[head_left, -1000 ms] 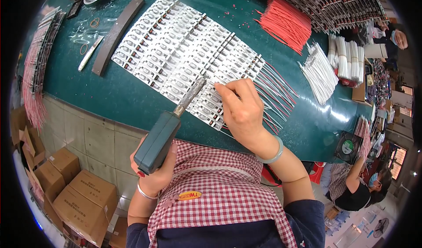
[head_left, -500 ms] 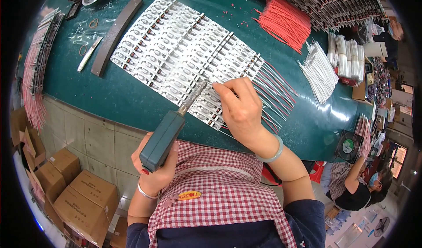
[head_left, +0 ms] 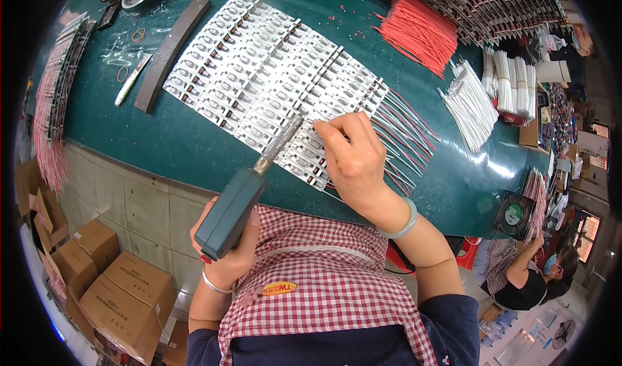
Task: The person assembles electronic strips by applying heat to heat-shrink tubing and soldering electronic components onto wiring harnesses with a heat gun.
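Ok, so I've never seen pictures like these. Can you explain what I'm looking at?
There's no robot here, just a person's two bare hands. A fisheye camera worn on the head looks down, so straight edges bend. The left hand holds a dark green tool with a metal rod. The right hand is at a panel of white boards; what its fingertips pinch is too small to tell. The green table also bears red wires, white wires and a dark curved bar.

The bare left hand [head_left: 241, 250] was curled in a full grip, while the bare right hand [head_left: 353, 165] angled leftward, back uppermost, its fingers [head_left: 332, 139] bent
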